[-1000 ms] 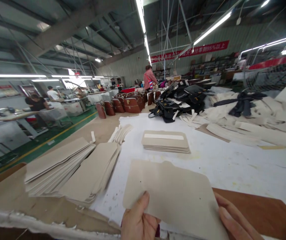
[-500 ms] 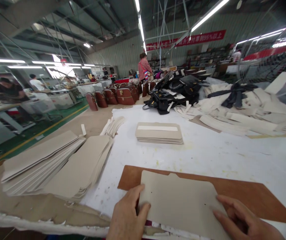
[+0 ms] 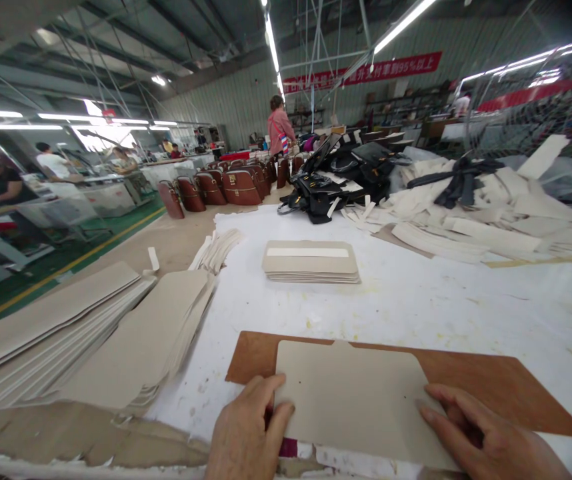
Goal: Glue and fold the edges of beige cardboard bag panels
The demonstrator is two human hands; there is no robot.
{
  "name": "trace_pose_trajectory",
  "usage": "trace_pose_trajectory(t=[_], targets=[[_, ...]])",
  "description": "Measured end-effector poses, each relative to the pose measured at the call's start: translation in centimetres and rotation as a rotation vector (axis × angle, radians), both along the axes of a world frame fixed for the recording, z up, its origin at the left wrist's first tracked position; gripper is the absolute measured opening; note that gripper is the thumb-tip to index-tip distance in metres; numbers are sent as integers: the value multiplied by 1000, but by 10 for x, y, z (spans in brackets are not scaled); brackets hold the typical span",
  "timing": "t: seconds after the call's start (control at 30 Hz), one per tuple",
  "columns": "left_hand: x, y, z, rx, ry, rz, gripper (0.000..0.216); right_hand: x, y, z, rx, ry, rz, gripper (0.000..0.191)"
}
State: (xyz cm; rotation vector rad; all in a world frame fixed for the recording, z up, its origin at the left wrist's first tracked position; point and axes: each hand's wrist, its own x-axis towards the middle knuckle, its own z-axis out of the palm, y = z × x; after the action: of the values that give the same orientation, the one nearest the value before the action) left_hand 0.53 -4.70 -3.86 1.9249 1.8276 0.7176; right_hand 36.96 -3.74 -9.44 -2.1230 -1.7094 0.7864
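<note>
Right now we see the left hand (image 3: pixel 246 433) and the right hand (image 3: pixel 486 440) both resting on a beige board panel (image 3: pixel 356 400), fingers loosely spread and pressing its two near corners rather than gripping it. That panel lies flat on a brown leather piece (image 3: pixel 491 387), near the front edge of the white-covered table (image 3: pixel 466 313). Further back sits a neat stack of matching panels (image 3: pixel 311 261), topped with what looks like a pale strip. Fanned board stacks (image 3: pixel 116 340) lie to the left, black handbags (image 3: pixel 336 180) and brown handbags (image 3: pixel 226 188) beyond.
</note>
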Motion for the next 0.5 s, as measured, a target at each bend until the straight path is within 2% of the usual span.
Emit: trace_pose_trajectory(t=[0.27, 0.5], targets=[[-3, 3, -7, 44, 52, -4, 27, -3, 0, 7, 35, -8, 7, 69], [-2, 2, -6, 54, 58, 15, 25, -7, -4, 8, 34, -50, 0, 67]])
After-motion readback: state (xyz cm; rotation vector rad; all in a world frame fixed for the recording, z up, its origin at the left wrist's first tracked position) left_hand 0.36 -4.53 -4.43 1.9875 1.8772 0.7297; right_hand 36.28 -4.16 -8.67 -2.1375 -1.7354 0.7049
